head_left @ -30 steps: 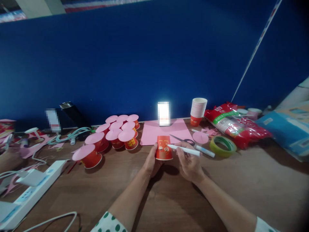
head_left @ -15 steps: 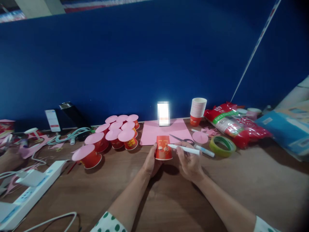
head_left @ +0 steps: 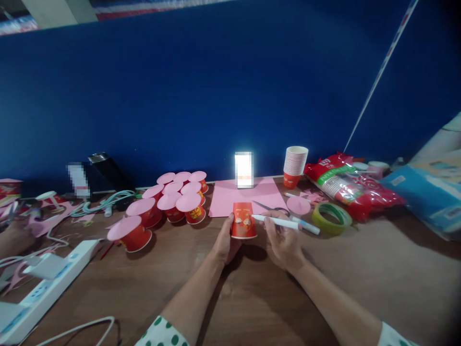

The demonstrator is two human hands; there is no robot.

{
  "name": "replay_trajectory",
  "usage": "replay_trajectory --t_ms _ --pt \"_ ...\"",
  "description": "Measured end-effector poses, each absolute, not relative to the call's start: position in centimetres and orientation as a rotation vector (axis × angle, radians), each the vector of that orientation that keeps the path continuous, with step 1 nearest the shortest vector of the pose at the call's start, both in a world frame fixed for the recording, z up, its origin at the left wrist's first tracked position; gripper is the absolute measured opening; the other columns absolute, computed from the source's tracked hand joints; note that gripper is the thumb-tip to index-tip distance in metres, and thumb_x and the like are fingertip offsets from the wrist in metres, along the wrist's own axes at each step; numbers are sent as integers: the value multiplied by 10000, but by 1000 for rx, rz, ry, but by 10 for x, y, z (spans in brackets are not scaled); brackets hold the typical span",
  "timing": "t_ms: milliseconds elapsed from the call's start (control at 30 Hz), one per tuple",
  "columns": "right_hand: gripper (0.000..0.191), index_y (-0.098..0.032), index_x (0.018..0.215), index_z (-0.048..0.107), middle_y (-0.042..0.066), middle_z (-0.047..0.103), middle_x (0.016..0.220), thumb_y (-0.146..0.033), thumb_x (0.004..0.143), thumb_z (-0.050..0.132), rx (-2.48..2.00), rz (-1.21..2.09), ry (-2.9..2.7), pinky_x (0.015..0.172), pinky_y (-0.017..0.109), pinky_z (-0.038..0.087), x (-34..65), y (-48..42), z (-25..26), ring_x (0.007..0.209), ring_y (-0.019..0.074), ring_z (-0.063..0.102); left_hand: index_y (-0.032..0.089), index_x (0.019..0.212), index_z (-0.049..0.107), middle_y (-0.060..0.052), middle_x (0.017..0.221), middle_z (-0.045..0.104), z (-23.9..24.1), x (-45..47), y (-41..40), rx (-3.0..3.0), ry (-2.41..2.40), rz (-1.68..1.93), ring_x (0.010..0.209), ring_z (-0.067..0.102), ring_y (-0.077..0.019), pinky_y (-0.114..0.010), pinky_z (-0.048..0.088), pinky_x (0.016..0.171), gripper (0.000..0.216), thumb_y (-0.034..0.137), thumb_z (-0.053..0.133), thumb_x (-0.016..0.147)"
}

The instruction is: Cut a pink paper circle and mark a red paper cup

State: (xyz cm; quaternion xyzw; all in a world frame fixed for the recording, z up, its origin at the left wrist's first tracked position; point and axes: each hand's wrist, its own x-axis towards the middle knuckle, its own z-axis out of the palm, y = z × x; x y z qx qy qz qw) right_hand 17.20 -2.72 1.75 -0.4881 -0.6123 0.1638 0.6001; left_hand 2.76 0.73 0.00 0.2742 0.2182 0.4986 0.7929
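Note:
A red paper cup (head_left: 243, 222), upside down, is gripped along its left side by my left hand (head_left: 226, 244). My right hand (head_left: 283, 245) is closed on a white marker (head_left: 281, 222), whose tip points left at the cup's printed side; I cannot tell if it touches. Just beyond lies a sheet of pink paper (head_left: 248, 198) with a lit phone (head_left: 244, 169) upright on its far edge. Scissors (head_left: 272, 207), a pink paper disc (head_left: 298, 205) and a marker cap or second marker (head_left: 309, 227) lie close to my right hand.
Several upturned red cups with pink discs (head_left: 189, 202) stand at left. A power strip (head_left: 46, 288), cables (head_left: 104, 199) and another person's hand (head_left: 16, 235) are farther left. At right are stacked cups (head_left: 295, 166), green tape (head_left: 332, 218) and a red package (head_left: 345, 185).
My right hand and the marker have shifted very slightly to the right. The cup and my left hand stay almost where they were. The other person's hand at far left has moved a little.

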Motion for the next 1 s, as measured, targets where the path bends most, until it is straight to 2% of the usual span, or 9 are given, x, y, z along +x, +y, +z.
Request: replay_trajectory --t_ms 1000 --pt "143 -193 926 578 36 622 741 -283 861 488 -1106 413 -1390 614 268 510 170 -28 15 660 151 605 94 1107 561 -122 1008 655 1 28 7 586 481 1045 954 603 -247 -372 449 857 421 409 463 845"
